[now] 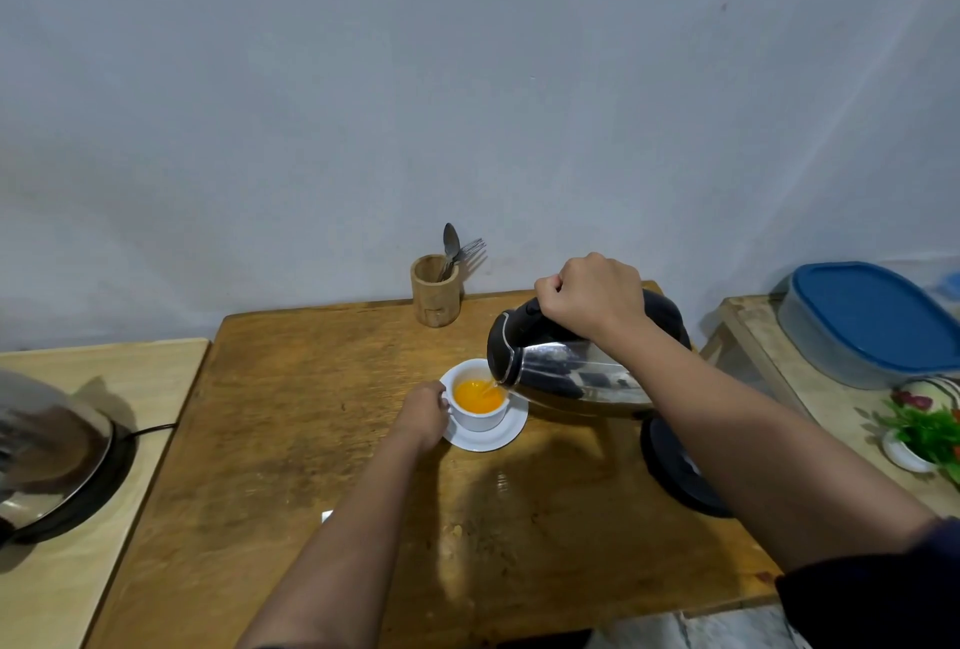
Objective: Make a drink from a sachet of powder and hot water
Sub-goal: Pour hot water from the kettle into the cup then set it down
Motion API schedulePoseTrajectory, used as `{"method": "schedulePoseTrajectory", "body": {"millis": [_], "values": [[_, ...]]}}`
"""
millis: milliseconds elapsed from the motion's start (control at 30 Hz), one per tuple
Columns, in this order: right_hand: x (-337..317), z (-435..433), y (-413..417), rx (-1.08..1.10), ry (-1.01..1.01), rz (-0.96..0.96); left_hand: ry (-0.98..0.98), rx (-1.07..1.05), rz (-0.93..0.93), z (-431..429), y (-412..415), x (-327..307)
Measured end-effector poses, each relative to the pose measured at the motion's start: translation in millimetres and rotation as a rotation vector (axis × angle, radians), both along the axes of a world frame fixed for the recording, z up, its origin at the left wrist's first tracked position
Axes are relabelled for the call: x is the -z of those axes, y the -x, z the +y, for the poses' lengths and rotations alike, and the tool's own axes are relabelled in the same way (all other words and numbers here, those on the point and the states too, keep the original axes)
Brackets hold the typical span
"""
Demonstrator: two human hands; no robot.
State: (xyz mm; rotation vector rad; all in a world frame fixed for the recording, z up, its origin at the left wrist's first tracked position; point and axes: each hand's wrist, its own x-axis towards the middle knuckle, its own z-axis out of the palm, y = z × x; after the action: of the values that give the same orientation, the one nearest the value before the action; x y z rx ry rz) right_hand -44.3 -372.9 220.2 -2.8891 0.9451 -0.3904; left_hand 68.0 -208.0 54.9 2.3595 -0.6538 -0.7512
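A white cup (480, 418) stands on a white saucer (493, 436) in the middle of the brown wooden table (311, 414). Orange liquid (477, 396) fills the cup partway. My left hand (426, 412) grips the cup's handle on its left side. My right hand (592, 296) holds the black handle of a steel electric kettle (566, 373), which is tilted left with its spout over the cup. A thin stream of water runs from the spout into the orange liquid. A small white scrap (326, 516), perhaps the sachet, peeks out beside my left forearm.
The kettle's black base (675, 466) sits right of the saucer, partly under my right arm. A wooden holder (435, 290) with a spoon and forks stands at the table's back edge. A steel lid on a cooker (47, 445) is left; a blue-lidded box (872, 321) and small plant (930, 432) are right.
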Motion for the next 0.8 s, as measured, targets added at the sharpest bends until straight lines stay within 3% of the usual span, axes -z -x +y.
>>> {"method": "schedulePoseTrajectory", "body": {"millis": [800], "values": [[-3.2, 1.5, 2.3, 0.018, 0.007, -0.034, -0.023, -0.003, 0.001, -2.2, 3.8, -4.2]]}}
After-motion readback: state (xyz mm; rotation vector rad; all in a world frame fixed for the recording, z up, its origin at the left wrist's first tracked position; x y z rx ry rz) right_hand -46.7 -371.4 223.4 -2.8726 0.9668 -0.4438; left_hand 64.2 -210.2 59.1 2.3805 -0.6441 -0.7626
